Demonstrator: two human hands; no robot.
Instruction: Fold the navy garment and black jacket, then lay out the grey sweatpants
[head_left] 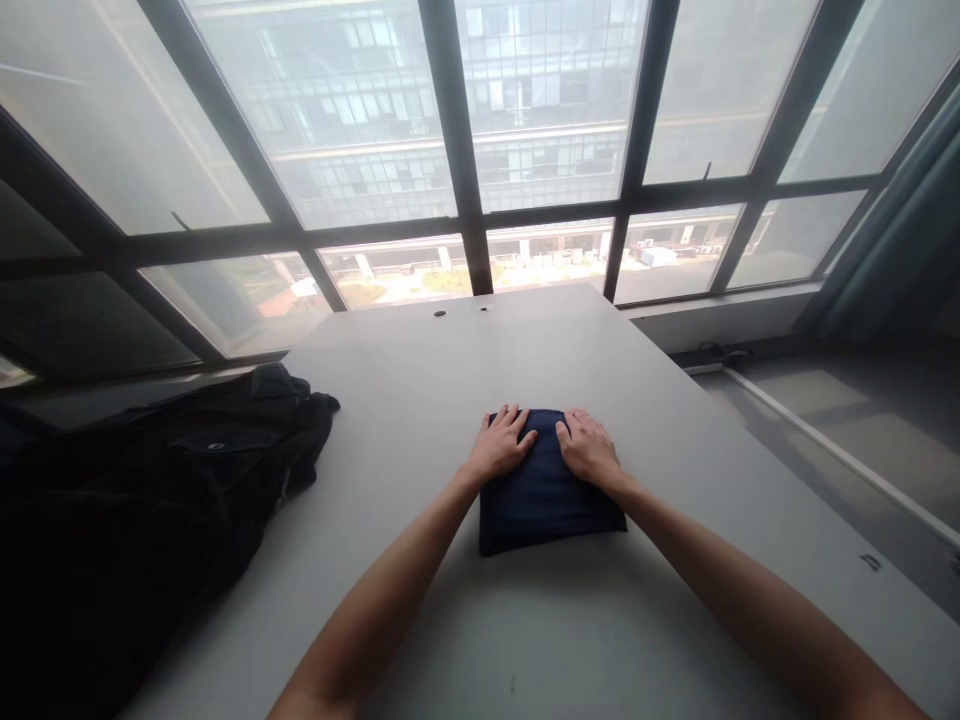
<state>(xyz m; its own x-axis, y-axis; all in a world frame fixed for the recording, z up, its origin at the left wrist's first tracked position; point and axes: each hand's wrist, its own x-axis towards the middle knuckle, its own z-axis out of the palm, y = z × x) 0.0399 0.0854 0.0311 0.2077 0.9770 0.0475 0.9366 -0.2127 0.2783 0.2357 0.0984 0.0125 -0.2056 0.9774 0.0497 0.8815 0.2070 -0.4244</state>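
Well, the left hand and right hand lie flat and open, fingers spread, pressing on a folded navy cloth on the bench, gripping nothing. It looks soft and light, probably best taken by its edges. A black bag sits off to the left.

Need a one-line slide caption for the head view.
Head view: left hand and right hand rest on a folded navy cloth on a white table, dark garment nearby.
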